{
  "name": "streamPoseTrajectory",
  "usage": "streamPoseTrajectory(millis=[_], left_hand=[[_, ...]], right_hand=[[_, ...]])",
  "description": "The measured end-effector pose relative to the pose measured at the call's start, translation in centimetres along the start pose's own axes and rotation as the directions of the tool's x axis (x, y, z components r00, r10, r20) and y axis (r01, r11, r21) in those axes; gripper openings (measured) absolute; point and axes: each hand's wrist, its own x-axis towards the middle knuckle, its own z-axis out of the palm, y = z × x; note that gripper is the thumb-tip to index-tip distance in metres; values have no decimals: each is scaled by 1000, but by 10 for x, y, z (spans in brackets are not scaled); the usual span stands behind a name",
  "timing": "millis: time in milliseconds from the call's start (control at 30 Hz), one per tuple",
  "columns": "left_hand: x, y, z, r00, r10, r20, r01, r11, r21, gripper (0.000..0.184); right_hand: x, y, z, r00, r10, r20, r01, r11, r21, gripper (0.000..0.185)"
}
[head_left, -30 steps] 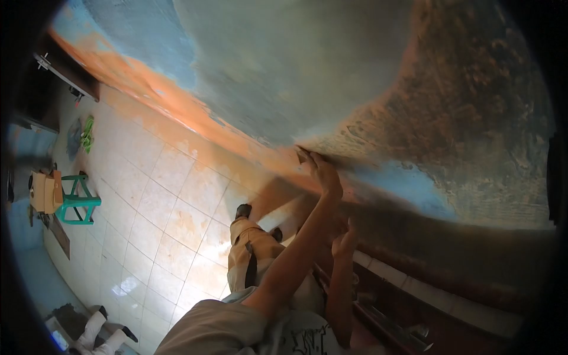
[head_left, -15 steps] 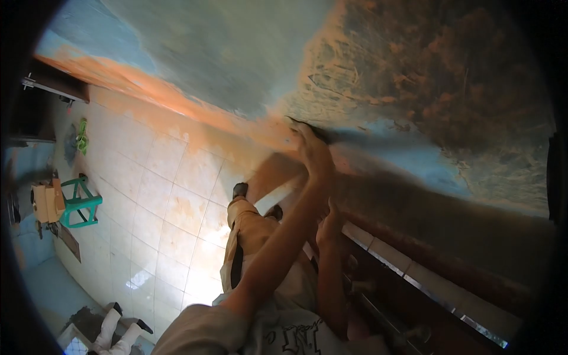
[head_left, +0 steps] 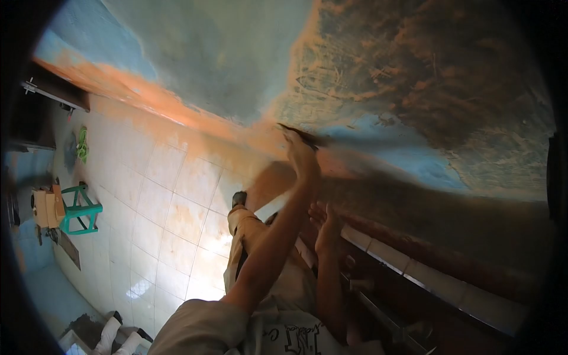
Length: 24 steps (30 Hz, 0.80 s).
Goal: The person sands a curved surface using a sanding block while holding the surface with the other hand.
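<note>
Wall of patchy grey, brown and blue (head_left: pixel 219 56) looks smooth leftward, seemingly unfinished rightward; near its lower edge my left hand (head_left: pixel 301 154) grips a thin dark flat tool (head_left: pixel 299 132), my right hand (head_left: pixel 326 226) open, empty

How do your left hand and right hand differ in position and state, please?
The left hand is at the wall, while the right hand is nearer the body and apart from the wall.
The left hand seems to press a thin dark object there; the right hand is open and appears to hold nothing.
Both hands are bare.
</note>
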Motion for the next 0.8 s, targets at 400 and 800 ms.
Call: streamPoseTrajectory(millis=[400, 800], left_hand=[[5, 10, 17, 991, 112, -76, -92, 969, 228, 57], [-9, -50, -15, 751, 533, 389, -631, 409, 659, 38]], right_hand=[[-18, -9, -6, 981, -194, -12, 192, 978, -85, 45], [7, 10, -10, 963, -250, -95, 246, 968, -52, 42]])
